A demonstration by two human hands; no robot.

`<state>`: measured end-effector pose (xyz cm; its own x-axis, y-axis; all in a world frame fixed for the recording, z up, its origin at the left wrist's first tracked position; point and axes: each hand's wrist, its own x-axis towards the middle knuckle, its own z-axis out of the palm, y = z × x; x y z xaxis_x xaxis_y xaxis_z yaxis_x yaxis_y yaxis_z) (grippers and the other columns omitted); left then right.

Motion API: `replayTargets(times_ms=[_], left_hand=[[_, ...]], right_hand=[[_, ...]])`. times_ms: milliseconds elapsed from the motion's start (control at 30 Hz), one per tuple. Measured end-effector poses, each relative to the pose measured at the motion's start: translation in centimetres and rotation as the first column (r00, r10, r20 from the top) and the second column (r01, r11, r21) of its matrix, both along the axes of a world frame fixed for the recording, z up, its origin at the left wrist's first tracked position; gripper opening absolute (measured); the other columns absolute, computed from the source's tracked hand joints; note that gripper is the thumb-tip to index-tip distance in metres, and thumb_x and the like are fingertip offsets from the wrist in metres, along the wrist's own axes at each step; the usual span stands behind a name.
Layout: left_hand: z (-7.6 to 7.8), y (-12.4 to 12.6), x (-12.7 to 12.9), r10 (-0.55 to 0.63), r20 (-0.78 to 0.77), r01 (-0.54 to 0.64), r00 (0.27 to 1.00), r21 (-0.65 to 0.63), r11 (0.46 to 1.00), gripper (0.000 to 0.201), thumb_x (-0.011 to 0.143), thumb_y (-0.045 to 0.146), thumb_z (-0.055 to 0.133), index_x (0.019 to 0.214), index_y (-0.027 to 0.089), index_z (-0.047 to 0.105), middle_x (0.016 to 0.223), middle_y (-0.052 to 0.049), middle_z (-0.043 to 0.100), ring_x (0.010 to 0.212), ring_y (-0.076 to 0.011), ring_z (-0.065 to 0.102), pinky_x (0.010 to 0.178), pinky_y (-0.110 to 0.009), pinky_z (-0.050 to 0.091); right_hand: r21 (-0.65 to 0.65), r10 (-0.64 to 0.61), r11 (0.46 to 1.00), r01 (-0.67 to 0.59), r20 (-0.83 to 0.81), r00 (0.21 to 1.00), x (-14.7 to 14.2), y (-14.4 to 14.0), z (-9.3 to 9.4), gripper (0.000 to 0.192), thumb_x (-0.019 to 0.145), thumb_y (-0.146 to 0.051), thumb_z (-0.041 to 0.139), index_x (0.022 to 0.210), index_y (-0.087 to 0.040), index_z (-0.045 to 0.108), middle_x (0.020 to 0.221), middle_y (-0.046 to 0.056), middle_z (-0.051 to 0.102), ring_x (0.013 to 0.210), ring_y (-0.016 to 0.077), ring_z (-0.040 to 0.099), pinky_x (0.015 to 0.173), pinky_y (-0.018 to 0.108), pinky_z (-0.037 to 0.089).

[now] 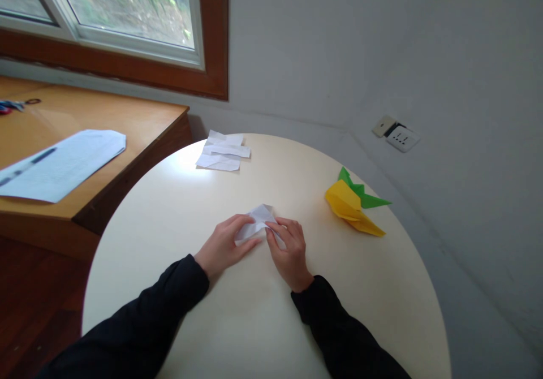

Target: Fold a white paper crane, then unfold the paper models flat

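Note:
A small piece of folded white paper (261, 216) lies between my two hands on the round white table (237, 328). My left hand (227, 243) holds its left side, with the fingers on top and the thumb along the near edge. At the right, my right hand (291, 249) pinches the paper's near right edge between thumb and fingers. Part of the paper is hidden under the fingers of both hands.
White paper strips (223, 153) lie at the table's far edge. To the right sit yellow folded paper (345, 203) and green folded paper (369, 198). A wooden desk (139, 119) on the left bears a paper sheet (76, 161) and scissors (17, 105). A wall socket (402, 138) is at right.

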<state>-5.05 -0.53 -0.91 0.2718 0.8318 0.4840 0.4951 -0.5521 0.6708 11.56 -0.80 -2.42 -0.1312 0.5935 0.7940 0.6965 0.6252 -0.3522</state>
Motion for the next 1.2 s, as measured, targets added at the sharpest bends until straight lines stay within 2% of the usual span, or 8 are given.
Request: replayTargets(times_ms=[67,267,633,800,1000,1100,1200], left_hand=[[-0.15,0.05,0.04,0.018,-0.005,-0.018,1.0,0.032,0.999,0.022,0.074,0.026,0.062,0.094,0.018,0.058,0.093,-0.009,0.065,0.085,-0.0181,0.062,0.077,-0.028,0.049],[-0.04,-0.07,0.02,0.049,0.004,-0.049,0.999,0.085,0.995,0.013,0.079,0.015,0.05,0.088,0.018,0.059,0.09,-0.008,0.065,0.083,-0.0161,0.063,0.074,-0.026,0.05],[-0.04,-0.14,0.07,0.101,0.05,-0.103,0.994,0.034,0.994,0.009,0.078,0.018,0.051,0.078,0.019,0.06,0.076,-0.003,0.068,0.069,-0.0137,0.062,0.066,-0.024,0.05],[-0.16,-0.09,0.24,0.134,0.162,-0.12,0.978,-0.096,0.988,0.002,0.075,0.021,0.055,0.076,0.019,0.055,0.073,-0.001,0.067,0.069,-0.0149,0.065,0.066,-0.026,0.051],[-0.58,0.21,0.36,0.183,0.373,-0.063,0.91,-0.31,0.949,0.014,0.072,0.027,0.058,0.079,0.02,0.048,0.072,0.0,0.066,0.067,-0.0146,0.064,0.063,-0.027,0.052],[-0.43,0.33,0.38,0.174,0.448,-0.006,0.877,-0.351,0.936,0.016,0.073,0.027,0.058,0.08,0.019,0.046,0.066,0.001,0.062,0.061,-0.0123,0.06,0.057,-0.023,0.047],[0.1,0.36,0.5,0.162,0.504,0.034,0.849,-0.358,0.933,0.014,0.073,0.027,0.057,0.078,0.019,0.046,0.059,0.004,0.056,0.054,-0.009,0.052,0.051,-0.02,0.04]], right_hand=[[0.002,0.005,1.0,-0.005,-0.006,1.0,-0.01,-0.02,0.01,0.016,0.081,-0.011,0.054,0.091,-0.02,0.063,0.083,0.007,0.062,0.079,0.0191,0.057,0.07,0.036,0.047],[-0.026,0.043,0.999,-0.044,-0.014,0.999,-0.06,-0.23,0.16,0.02,0.08,-0.011,0.054,0.093,-0.023,0.063,0.084,0.006,0.062,0.08,0.019,0.058,0.071,0.037,0.048],[0.06,0.092,0.994,-0.095,0.046,0.995,-0.04,-0.41,0.25,0.034,0.08,-0.007,0.051,0.107,-0.026,0.058,0.097,0.007,0.066,0.092,0.0206,0.062,0.074,0.037,0.049],[0.094,0.131,0.986,-0.14,0.099,0.986,-0.13,-0.28,0.24,0.042,0.079,-0.003,0.05,0.116,-0.024,0.053,0.104,0.009,0.067,0.1,0.0208,0.062,0.078,0.037,0.048],[0.028,0.221,0.974,-0.226,0.131,0.967,-0.24,-0.39,0.38,0.056,0.079,-0.005,0.047,0.131,-0.023,0.038,0.115,0.01,0.063,0.109,0.0205,0.058,0.089,0.04,0.045],[0.006,0.266,0.963,-0.27,0.148,0.952,-0.34,-0.56,0.54,0.062,0.076,-0.002,0.045,0.133,-0.023,0.033,0.117,0.009,0.061,0.114,0.0203,0.054,0.093,0.042,0.042],[-0.011,0.261,0.965,-0.263,0.173,0.95,-0.47,-0.78,0.7,0.061,0.074,-0.001,0.044,0.13,-0.024,0.036,0.116,0.007,0.062,0.116,0.0198,0.053,0.094,0.042,0.037]])
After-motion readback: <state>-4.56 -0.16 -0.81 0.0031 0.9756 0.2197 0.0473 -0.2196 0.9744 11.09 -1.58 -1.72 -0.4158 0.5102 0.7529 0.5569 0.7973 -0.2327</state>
